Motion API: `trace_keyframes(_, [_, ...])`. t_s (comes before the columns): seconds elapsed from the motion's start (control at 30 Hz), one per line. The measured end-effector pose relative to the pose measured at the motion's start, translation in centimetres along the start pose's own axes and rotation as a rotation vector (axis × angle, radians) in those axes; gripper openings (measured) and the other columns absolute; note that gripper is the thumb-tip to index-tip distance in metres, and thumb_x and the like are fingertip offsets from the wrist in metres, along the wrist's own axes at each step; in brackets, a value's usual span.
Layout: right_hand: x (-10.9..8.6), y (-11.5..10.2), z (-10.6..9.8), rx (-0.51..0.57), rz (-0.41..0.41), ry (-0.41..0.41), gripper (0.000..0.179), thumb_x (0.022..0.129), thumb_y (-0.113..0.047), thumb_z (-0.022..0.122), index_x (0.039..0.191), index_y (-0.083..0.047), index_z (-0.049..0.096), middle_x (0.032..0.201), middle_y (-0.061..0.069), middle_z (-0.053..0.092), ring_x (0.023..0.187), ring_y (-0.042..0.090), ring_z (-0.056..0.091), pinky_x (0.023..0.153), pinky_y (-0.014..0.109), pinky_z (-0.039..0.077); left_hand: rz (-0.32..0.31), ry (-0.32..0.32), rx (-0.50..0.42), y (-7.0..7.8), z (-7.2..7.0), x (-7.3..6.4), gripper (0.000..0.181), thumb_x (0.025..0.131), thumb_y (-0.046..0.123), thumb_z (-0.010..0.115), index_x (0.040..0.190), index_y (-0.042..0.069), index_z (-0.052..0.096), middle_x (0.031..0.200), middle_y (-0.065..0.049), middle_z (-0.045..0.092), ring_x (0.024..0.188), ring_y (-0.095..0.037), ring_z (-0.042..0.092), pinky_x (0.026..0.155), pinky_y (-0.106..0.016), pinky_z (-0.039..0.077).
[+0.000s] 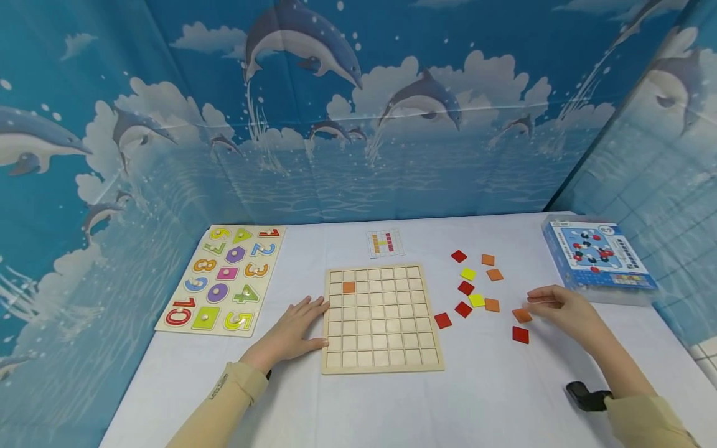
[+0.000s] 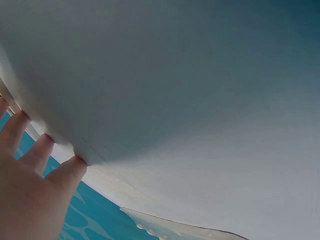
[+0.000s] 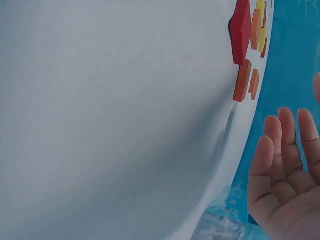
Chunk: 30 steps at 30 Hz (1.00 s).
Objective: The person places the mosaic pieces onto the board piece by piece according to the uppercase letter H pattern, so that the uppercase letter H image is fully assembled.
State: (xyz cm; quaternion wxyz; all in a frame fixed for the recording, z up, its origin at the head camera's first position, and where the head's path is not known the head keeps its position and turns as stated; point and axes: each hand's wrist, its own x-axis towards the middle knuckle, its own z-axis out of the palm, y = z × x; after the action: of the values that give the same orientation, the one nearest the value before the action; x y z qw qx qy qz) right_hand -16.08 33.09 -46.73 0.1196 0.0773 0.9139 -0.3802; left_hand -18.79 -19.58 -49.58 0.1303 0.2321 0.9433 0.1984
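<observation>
A wooden grid board [image 1: 379, 341] lies flat in the middle, with one orange square tile [image 1: 349, 287] near its upper left. My left hand [image 1: 294, 330] rests at the board's left side, fingers spread and touching its edge. On the right, my right hand [image 1: 568, 317] hovers beside another orange tile [image 1: 522, 316], fingers loosely bent. The right wrist view shows that hand [image 3: 287, 185] holding nothing, apart from the tiles. Just below the orange tile is a red tile [image 1: 520, 335]. Several red, orange and yellow tiles [image 1: 477, 300] lie scattered right of the board.
A pattern card [image 1: 385, 243] with a coloured H lies behind the board. At the left is a number and shape puzzle [image 1: 224, 280]. A clear plastic box [image 1: 602, 255] with a blue label stands at the back right. A dolphin-print curtain [image 1: 358, 174] borders the white table.
</observation>
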Motion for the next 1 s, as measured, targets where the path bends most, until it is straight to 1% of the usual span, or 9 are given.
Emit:
trace_keyframes(0.07, [0.0,0.1,0.0,-0.001,0.013,-0.008,0.069,0.093,-0.051,0.061,0.133,0.004,0.049,0.124,0.028,0.06,0.107,0.035,0.057,0.079,0.035,0.055,0.0,-0.002,-0.001,0.0,-0.1,-0.1,0.075,0.089,0.038,0.072,0.152,0.012,0.039,0.161,-0.01,0.032,0.151,-0.036,0.021,0.122,-0.061,0.016])
trace_keyframes(0.13, [0.1,0.2,0.0,0.006,0.025,-0.017,0.071,0.093,-0.053,0.061,0.134,0.004,0.048,0.125,0.028,0.059,0.109,0.037,0.056,0.08,0.038,0.055,-0.001,-0.001,-0.003,0.0,-0.1,-0.2,0.076,0.089,0.038,0.072,0.151,0.011,0.039,0.16,-0.01,0.032,0.151,-0.037,0.021,0.122,-0.061,0.016])
trace_keyframes(0.3, [0.4,0.5,0.2,0.015,0.047,-0.033,0.072,0.093,-0.052,0.061,0.136,0.004,0.046,0.125,0.029,0.058,0.11,0.038,0.055,0.081,0.042,0.055,-0.011,-0.007,0.0,0.0,-0.1,-0.1,0.076,0.089,0.04,0.072,0.152,0.014,0.038,0.161,-0.008,0.031,0.151,-0.035,0.02,0.123,-0.059,0.016])
trace_keyframes(0.43, [0.6,0.6,0.3,0.008,0.055,-0.04,0.071,0.092,-0.051,0.063,0.134,0.004,0.047,0.123,0.029,0.058,0.108,0.038,0.054,0.081,0.044,0.055,-0.018,-0.011,0.01,0.0,0.1,0.0,0.077,0.089,0.042,0.071,0.153,0.016,0.037,0.162,-0.006,0.031,0.152,-0.033,0.019,0.124,-0.057,0.016])
trace_keyframes(0.6, [1.0,0.8,0.4,-0.009,0.067,-0.049,0.075,0.089,-0.053,0.066,0.133,0.005,0.047,0.124,0.031,0.056,0.11,0.042,0.051,0.079,0.045,0.055,-0.019,-0.015,0.015,0.1,0.0,0.2,0.077,0.089,0.043,0.071,0.153,0.015,0.038,0.161,-0.007,0.031,0.152,-0.034,0.019,0.124,-0.057,0.015])
trace_keyframes(0.67, [1.2,0.9,0.5,-0.016,0.075,-0.053,0.078,0.087,-0.055,0.068,0.132,0.006,0.047,0.123,0.031,0.056,0.11,0.042,0.05,0.078,0.044,0.055,-0.018,-0.012,0.014,0.1,0.0,0.2,0.077,0.089,0.042,0.071,0.152,0.015,0.038,0.161,-0.007,0.031,0.151,-0.035,0.02,0.123,-0.058,0.016])
trace_keyframes(0.77, [1.6,1.1,0.5,-0.024,0.09,-0.066,0.081,0.085,-0.056,0.07,0.131,0.006,0.048,0.121,0.029,0.057,0.108,0.04,0.051,0.077,0.039,0.055,-0.018,-0.007,0.015,0.1,-0.1,0.2,0.076,0.089,0.042,0.071,0.152,0.015,0.039,0.161,-0.008,0.032,0.151,-0.035,0.021,0.123,-0.058,0.016])
trace_keyframes(0.9, [2.0,1.0,0.8,-0.033,0.096,-0.085,0.077,0.085,-0.052,0.072,0.129,0.006,0.049,0.116,0.026,0.06,0.103,0.034,0.054,0.074,0.029,0.054,-0.019,-0.003,0.019,0.0,0.0,0.2,0.076,0.089,0.043,0.071,0.152,0.015,0.039,0.161,-0.008,0.032,0.151,-0.035,0.021,0.123,-0.058,0.016])
trace_keyframes(1.0, [2.4,0.8,1.0,-0.042,0.087,-0.099,0.073,0.085,-0.047,0.074,0.127,0.007,0.05,0.112,0.024,0.061,0.101,0.033,0.055,0.074,0.03,0.054,-0.02,-0.002,0.02,-0.1,0.0,0.1,0.076,0.089,0.043,0.071,0.152,0.015,0.039,0.161,-0.008,0.032,0.151,-0.035,0.021,0.123,-0.058,0.016])
